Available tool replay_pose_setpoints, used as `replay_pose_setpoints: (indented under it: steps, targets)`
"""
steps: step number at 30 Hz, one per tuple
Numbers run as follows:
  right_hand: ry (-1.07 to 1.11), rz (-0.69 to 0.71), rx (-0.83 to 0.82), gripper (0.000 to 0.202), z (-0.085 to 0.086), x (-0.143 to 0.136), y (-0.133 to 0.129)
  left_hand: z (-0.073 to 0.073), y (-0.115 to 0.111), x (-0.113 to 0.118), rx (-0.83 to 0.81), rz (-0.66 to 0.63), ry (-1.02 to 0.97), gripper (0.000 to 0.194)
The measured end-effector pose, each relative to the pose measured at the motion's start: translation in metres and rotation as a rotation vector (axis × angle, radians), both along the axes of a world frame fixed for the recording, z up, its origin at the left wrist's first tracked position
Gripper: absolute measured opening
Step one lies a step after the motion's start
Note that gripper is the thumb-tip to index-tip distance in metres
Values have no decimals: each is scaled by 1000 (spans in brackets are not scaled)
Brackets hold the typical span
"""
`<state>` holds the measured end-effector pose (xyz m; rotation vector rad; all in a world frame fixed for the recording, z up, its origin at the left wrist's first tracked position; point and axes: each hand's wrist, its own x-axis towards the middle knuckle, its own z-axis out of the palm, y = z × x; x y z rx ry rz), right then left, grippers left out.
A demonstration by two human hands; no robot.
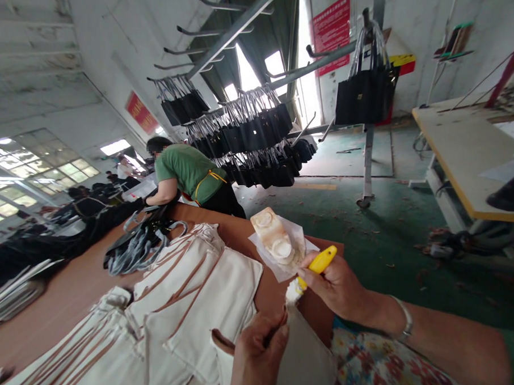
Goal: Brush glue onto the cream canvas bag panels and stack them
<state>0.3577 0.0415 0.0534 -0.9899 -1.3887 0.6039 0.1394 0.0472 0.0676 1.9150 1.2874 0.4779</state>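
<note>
While our right hand [335, 285] pinches the yellow brush [323, 260], its white-caked bristles [293, 292] sit at the edge of the off-white piece [304, 349], just past our left hand [261, 348]. That one pinches the same edge, thumb to fingers; the piece spreads between our hands, toward us.

Status: we'd call it mid-coat on this edge. How much is already on, we can't tell, fingers cover it. Rest of the edge probably left.

Just beyond the right hand: tan block [269, 231] with white paste on top, on a paper sheet [293, 230]. Supply looks fine.

Left of the left hand: off-white stack [227, 279] with brown strips, fanned over the brown table [237, 233]. Coated or waiting, can't tell.

Farther out: dark bag with grey straps [131, 249], co-worker in green [192, 167] bent over, black bags [258, 130] hung on a rack [233, 32].
</note>
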Motion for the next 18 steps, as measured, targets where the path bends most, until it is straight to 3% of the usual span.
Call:
replay_pose_setpoints:
  steps: [5,11,14,18]
  targets:
    - [106,-77,-163,24,-1,22,8,-2,-18,1,237,36,-72,26]
    - [256,259,-338,25,6,10,1,-3,-21,-2,281,12,-26,26]
    - [285,344,-382,24,12,14,-5,0,-21,-3,262,36,24,28]
    - [307,214,-314,21,16,21,-3,2,-23,-3,243,63,64,32]
